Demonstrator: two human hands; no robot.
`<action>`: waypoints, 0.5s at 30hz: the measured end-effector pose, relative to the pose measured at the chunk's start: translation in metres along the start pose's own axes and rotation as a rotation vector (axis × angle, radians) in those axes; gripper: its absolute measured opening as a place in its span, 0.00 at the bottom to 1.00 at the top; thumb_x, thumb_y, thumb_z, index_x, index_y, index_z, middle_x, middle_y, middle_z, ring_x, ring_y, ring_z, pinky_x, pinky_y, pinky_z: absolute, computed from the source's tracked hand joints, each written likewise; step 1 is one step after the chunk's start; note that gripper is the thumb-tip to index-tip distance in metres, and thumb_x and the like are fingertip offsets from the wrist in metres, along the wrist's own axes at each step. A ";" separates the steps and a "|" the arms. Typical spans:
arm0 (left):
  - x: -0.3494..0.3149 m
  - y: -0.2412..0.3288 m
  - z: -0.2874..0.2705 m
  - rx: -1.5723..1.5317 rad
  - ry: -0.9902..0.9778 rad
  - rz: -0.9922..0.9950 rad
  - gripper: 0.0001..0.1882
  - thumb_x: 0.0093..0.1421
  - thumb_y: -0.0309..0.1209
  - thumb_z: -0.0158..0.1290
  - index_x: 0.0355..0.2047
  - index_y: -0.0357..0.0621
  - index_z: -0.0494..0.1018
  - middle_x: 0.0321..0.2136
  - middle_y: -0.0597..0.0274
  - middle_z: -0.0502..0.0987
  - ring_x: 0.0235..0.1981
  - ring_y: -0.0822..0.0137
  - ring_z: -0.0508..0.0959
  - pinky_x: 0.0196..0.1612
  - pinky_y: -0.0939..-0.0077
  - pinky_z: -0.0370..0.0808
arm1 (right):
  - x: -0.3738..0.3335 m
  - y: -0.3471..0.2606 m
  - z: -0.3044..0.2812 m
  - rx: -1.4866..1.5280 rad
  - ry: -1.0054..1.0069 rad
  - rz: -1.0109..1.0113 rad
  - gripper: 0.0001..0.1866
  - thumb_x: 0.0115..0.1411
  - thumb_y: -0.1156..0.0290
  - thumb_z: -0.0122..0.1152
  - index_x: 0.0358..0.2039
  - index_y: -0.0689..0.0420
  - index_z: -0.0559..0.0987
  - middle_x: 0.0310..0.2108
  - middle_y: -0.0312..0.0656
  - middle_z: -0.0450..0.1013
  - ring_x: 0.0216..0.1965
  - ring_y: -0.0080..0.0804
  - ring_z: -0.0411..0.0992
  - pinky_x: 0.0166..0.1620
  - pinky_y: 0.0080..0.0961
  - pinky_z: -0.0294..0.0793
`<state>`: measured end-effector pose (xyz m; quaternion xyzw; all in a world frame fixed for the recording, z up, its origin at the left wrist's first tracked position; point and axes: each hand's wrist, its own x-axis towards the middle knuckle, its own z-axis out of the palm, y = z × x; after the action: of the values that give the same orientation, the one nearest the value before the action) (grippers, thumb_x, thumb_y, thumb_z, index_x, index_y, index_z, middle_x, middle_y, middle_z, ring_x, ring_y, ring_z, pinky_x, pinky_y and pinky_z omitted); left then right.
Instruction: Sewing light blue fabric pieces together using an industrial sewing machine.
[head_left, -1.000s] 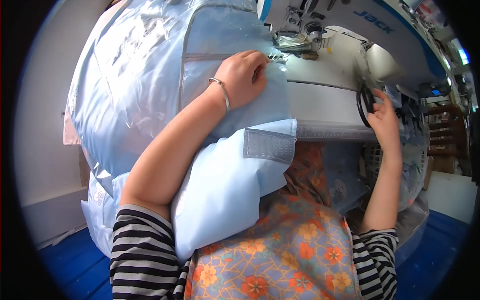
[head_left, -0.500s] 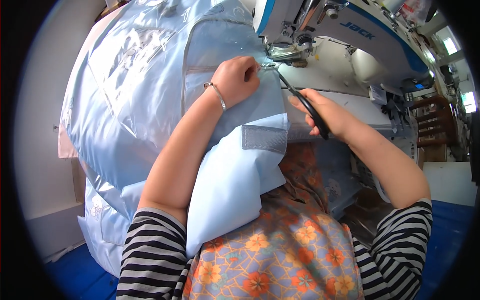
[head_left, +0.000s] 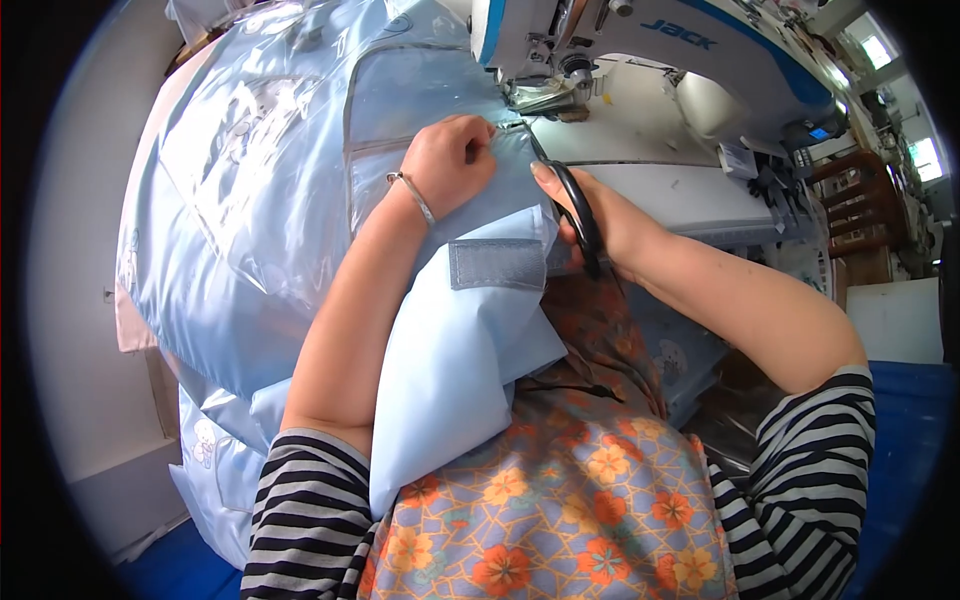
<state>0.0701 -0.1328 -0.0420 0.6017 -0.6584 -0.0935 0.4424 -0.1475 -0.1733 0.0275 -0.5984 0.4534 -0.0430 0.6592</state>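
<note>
Two hands are seen at work on a pale blue garment [head_left: 270, 200] that is spread from the upper left of the view down across the lap. The fabric is glossy and quilted-looking, with clear plastic film over part of it, faint printed figures, a stitched pocket outline, and a grey hook-and-loop strip [head_left: 497, 264] sewn on a folded flap near the centre. The left hand [head_left: 452, 160], with a thin bracelet at the wrist, is clenched on the garment's edge at about 12 o'clock from the centre, pinching the fabric. The right hand [head_left: 600, 215] is closed around a pair of black-handled scissors [head_left: 578, 215], whose blades are pointed toward 11 o'clock and are brought to the fabric edge just beside the left fingers.

A white surface [head_left: 650, 180] is seen beyond the hands, carrying a white sewing machine [head_left: 640, 40] with blue trim at 1 o'clock; its presser foot is near the garment's top edge. A pale wall is seen at 9 o'clock, blue flooring at 4 and 7 o'clock, and wooden shelving at 3 o'clock
</note>
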 end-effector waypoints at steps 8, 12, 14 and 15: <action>0.001 0.002 0.000 0.036 -0.014 -0.014 0.03 0.53 0.22 0.53 0.28 0.36 0.70 0.33 0.51 0.80 0.26 0.56 0.76 0.33 0.67 0.74 | 0.002 0.007 0.000 -0.121 0.019 -0.071 0.28 0.66 0.37 0.54 0.44 0.52 0.73 0.21 0.30 0.61 0.19 0.20 0.61 0.23 0.21 0.65; 0.001 0.002 0.000 0.031 -0.012 -0.036 0.04 0.50 0.25 0.54 0.26 0.38 0.72 0.32 0.50 0.80 0.35 0.46 0.79 0.39 0.58 0.76 | 0.005 0.001 -0.003 -0.173 0.034 -0.055 0.29 0.67 0.37 0.53 0.46 0.53 0.73 0.20 0.31 0.61 0.19 0.22 0.61 0.22 0.24 0.67; 0.001 0.001 0.001 0.037 -0.013 -0.040 0.04 0.50 0.25 0.55 0.26 0.37 0.72 0.31 0.51 0.80 0.35 0.46 0.79 0.39 0.59 0.76 | 0.007 -0.005 -0.005 -0.214 0.007 -0.020 0.30 0.66 0.36 0.52 0.46 0.54 0.73 0.21 0.31 0.61 0.19 0.22 0.62 0.22 0.25 0.68; 0.001 0.001 0.001 0.040 -0.013 -0.042 0.04 0.50 0.25 0.55 0.26 0.37 0.72 0.31 0.51 0.79 0.34 0.46 0.79 0.39 0.59 0.76 | 0.008 -0.007 -0.005 -0.216 -0.012 -0.018 0.31 0.66 0.35 0.52 0.46 0.54 0.73 0.21 0.31 0.61 0.19 0.23 0.62 0.22 0.25 0.68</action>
<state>0.0690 -0.1333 -0.0415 0.6236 -0.6502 -0.0934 0.4238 -0.1424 -0.1839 0.0300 -0.6701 0.4462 0.0040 0.5932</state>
